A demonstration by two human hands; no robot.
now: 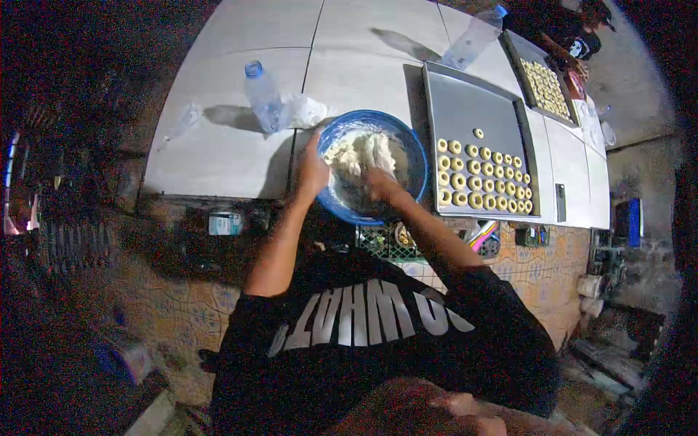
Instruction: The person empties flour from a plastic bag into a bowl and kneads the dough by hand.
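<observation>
A round blue bowl stands by the near edge of the table, with pale, lumpy dough inside it. My left hand is closed on the bowl's left rim. Inside the bowl, my right hand is closed into the dough, which coats its fingers and partly hides them. Right beside the bowl lies a grey baking tray, its nearer half lined with rows of small ring-shaped dough pieces. One more ring sits apart from the rows.
Beyond the bowl are a clear plastic bottle and a crumpled white bag. Another bottle is at the far side. A second tray of rings lies far right, near another person. A dark phone-like slab rests at the right edge.
</observation>
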